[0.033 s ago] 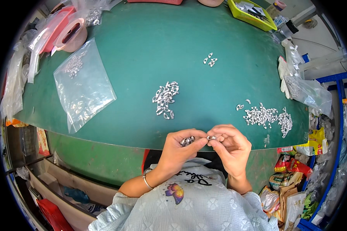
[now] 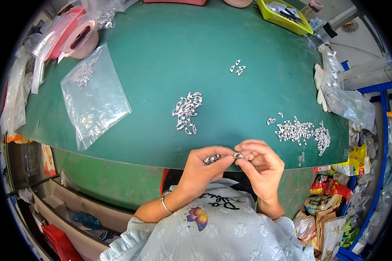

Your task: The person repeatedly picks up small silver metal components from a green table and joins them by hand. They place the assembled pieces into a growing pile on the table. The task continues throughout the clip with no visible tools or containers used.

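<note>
Both hands meet at the near edge of the green table [image 2: 170, 56]. My left hand [image 2: 203, 167] cups several small silver metal clasps [image 2: 211, 159] in its palm, and its fingertips pinch one silver clasp [image 2: 238, 155]. My right hand [image 2: 260, 164] grips the same clasp from the other side. A pile of similar silver clasps [image 2: 186, 112] lies on the table just beyond the hands. A wider scatter of clasps [image 2: 299, 132] lies to the right.
A clear plastic bag [image 2: 93, 93] with some clasps lies at the left. A few loose clasps [image 2: 237, 68] sit farther back. A pink tape roll [image 2: 80, 40], a yellow-green tray [image 2: 284, 15] and more plastic bags [image 2: 348, 102] line the table's edges. Snack packets [image 2: 324, 191] pile at lower right.
</note>
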A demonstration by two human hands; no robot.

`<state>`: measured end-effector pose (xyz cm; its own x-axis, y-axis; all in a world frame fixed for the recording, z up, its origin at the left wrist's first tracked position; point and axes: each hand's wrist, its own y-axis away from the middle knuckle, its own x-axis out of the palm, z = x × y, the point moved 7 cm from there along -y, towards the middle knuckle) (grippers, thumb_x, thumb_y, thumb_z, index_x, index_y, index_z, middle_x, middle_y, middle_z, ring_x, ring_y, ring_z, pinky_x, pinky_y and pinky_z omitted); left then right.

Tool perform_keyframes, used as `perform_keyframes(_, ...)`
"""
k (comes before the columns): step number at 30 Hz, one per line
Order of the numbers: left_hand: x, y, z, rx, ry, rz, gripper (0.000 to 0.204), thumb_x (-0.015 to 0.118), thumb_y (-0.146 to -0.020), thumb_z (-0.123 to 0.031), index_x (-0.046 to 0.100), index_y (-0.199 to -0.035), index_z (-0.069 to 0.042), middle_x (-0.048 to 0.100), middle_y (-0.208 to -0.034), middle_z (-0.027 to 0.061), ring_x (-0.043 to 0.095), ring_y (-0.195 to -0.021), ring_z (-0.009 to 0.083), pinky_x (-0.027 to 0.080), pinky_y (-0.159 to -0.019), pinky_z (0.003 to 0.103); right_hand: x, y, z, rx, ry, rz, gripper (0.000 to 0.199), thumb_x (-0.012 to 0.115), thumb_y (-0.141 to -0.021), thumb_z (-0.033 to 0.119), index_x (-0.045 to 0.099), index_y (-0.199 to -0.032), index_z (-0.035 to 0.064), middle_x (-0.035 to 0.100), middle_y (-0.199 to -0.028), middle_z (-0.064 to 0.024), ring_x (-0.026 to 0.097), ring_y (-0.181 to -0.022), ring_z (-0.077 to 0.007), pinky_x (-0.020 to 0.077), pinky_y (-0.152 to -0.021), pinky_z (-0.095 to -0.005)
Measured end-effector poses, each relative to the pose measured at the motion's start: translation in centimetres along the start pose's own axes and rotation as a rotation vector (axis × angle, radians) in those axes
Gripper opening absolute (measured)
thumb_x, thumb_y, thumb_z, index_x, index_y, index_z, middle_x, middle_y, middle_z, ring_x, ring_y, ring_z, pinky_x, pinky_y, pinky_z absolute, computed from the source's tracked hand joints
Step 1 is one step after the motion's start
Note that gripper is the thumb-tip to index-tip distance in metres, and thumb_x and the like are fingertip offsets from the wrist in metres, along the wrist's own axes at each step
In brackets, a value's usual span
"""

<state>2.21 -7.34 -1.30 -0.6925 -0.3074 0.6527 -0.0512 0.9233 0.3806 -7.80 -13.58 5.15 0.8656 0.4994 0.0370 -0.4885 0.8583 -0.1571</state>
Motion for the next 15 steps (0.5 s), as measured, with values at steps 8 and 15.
perform_keyframes(8, 0.2, 0.5, -1.7, 0.154, -0.115, -0.025, 0.011, 0.062, -0.08, -0.003, 0.064, -0.09, 0.001, 0.047, -0.063, -0.0024, 0.038, -0.051, 0.0031, 0.028, -0.044, 0.02, 0.5, 0.1, 0.8, -0.078, 0.189, 0.006, 0.02, 0.063, -0.07, -0.013, 0.06, -0.088, -0.0048, 0.058, -0.093, -0.0139, 0.053, -0.07, -0.0117, 0.0437, -0.062, -0.0237)
perform_keyframes(15, 0.8, 2.0, -4.9, 0.613, -0.528, -0.097, 0.023, 0.07, -0.066, 0.003, 0.066, -0.088, -0.002, 0.046, -0.059, -0.0003, 0.04, -0.052, 0.0043, 0.03, -0.046, 0.02, 1.1, 0.7, -1.1, 0.13, -0.246, 0.016, 0.017, 0.057, -0.078, -0.012, 0.057, -0.093, -0.0069, 0.057, -0.095, -0.0143, 0.056, -0.083, -0.0152, 0.0463, -0.071, -0.0255)
